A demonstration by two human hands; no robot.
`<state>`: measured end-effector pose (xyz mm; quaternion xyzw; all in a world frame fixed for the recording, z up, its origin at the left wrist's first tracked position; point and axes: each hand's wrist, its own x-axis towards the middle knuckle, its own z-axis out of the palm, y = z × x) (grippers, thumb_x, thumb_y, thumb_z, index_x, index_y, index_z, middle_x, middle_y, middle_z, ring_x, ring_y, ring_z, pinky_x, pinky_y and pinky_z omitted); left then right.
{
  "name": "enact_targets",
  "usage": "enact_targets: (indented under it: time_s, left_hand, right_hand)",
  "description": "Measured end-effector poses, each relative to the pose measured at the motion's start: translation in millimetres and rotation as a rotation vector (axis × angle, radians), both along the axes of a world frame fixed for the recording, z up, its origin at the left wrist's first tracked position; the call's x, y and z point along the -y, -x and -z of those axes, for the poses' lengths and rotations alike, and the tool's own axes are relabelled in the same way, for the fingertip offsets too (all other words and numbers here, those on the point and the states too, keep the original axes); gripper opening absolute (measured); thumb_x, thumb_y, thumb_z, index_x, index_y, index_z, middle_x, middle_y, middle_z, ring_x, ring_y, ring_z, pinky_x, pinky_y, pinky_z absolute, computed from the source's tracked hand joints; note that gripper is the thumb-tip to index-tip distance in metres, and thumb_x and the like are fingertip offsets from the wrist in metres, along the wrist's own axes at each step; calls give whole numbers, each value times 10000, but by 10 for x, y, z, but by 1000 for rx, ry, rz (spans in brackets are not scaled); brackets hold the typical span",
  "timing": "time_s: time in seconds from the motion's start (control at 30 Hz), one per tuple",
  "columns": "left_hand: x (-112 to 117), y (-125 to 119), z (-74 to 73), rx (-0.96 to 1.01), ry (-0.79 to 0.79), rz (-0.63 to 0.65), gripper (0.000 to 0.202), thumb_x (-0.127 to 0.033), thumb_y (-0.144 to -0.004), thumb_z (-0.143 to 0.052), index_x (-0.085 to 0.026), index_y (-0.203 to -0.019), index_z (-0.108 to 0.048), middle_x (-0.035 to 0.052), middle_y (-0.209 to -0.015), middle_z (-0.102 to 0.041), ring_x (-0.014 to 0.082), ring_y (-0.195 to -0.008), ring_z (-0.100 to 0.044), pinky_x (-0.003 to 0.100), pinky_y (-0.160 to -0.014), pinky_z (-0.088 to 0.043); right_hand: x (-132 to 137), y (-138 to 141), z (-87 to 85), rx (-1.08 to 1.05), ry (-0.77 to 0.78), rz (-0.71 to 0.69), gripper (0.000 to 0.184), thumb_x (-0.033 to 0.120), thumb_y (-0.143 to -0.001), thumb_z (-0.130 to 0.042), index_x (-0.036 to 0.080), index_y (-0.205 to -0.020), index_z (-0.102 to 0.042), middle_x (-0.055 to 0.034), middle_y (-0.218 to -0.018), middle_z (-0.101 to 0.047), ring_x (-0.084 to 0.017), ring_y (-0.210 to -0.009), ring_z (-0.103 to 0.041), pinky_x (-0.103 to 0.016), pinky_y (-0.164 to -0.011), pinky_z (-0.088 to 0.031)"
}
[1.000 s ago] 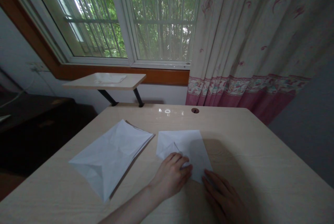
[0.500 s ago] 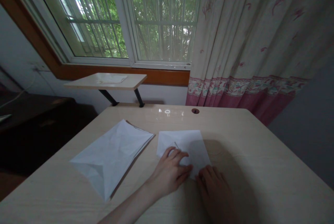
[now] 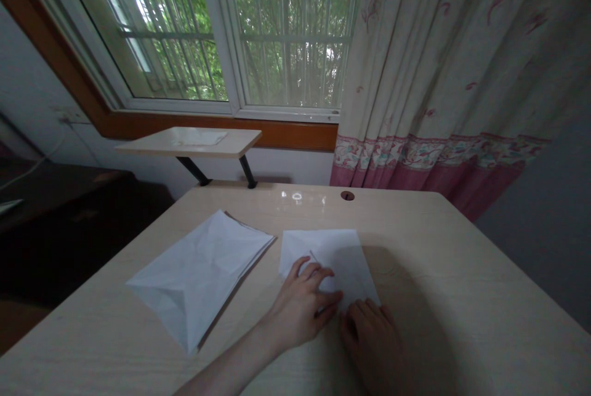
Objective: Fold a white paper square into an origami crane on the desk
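A small white sheet of paper (image 3: 344, 251) lies flat on the desk, creased, with a short slit or dark line near its middle. My left hand (image 3: 305, 300) rests on its lower left part, fingers spread and bent, palm down. At the near right corner of the paper, my right hand (image 3: 369, 331) is closed, its fingers curled together over the edge. The near edge of the paper is hidden under both hands. Left of them lies a larger stack of creased white paper (image 3: 203, 273), untouched.
The light wood desk (image 3: 462, 297) has a round cable hole (image 3: 347, 196) near its far edge. A raised shelf (image 3: 217, 146) on black legs, with a white sheet on it, stands at the back left. Behind are a window (image 3: 286, 45) and a patterned curtain (image 3: 429, 76).
My right hand has shifted slightly left and nearer along the paper's near edge, and its fingers are more curled. My left hand stays in place. The view has moved a little.
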<state>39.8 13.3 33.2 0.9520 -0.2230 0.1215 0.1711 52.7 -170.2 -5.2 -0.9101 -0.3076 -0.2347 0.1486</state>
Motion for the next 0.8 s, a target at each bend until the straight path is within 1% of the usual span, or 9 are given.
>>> enact_targets:
  time_s: [0.1, 0.17, 0.3, 0.47, 0.57, 0.67, 0.8]
  left_hand:
    - [8, 4, 3, 10, 1, -7, 222, -326, -864, -626, -347, -1081, -671, 30, -1222, -558, 245, -1130, -466, 536, -1060, -193]
    - [11, 4, 4, 16, 3, -2, 214, -324, -871, -617, -344, -1077, -673, 31, -1213, -563, 244, -1131, -468, 538, -1058, -196]
    - [8, 0, 4, 24, 3, 8, 214, -327, -870, -619, -336, -1077, -673, 35, -1204, -570, 246, -1134, -473, 539, -1053, -212]
    - [10, 1, -14, 40, -2, 10, 221, -300, -869, -618, -331, -1081, -672, 37, -1211, -572, 250, -1129, -481, 544, -1049, -223]
    - [14, 3, -31, 19, -11, 13, 224, -310, -880, -602, -336, -1093, -663, 34, -1218, -571, 246, -1128, -488, 547, -1046, -229]
    - [13, 3, -31, 7, -14, 9, 223, -313, -879, -603, -344, -1092, -660, 25, -1224, -568, 243, -1136, -486, 551, -1050, -219]
    - [12, 2, -19, 24, -7, 8, 223, -311, -870, -613, -334, -1086, -664, 33, -1224, -569, 244, -1128, -491, 554, -1053, -212]
  right_hand:
    - [77, -21, 6, -17, -11, 8, 335, 178, -904, -343, 245, -619, -506, 15, -593, -606, -185, -616, -591, -338, -680, -333]
    - [160, -42, 15, -39, -4, 6, 275, 168, -853, -402, 248, -610, -503, 23, -585, -605, -177, -586, -589, -330, -657, -338]
    - [350, -80, 47, -78, 15, 34, 203, 156, -773, -456, 251, -604, -518, 34, -575, -603, -173, -539, -582, -325, -608, -344]
    - [543, -93, 74, -110, 49, 25, 176, 172, -763, -493, 261, -624, -554, 32, -611, -629, -172, -568, -600, -323, -619, -374]
    - [628, -98, 73, -133, 71, 44, 170, 182, -761, -511, 264, -621, -563, 29, -610, -628, -170, -551, -592, -313, -579, -377]
    - [709, -111, 85, -161, 94, 33, 167, 199, -763, -536, 264, -613, -565, 33, -599, -622, -164, -529, -584, -301, -535, -377]
    - [797, -117, 96, -174, 92, 31, 152, 216, -764, -548, 262, -623, -584, 31, -608, -634, -161, -526, -597, -294, -542, -405]
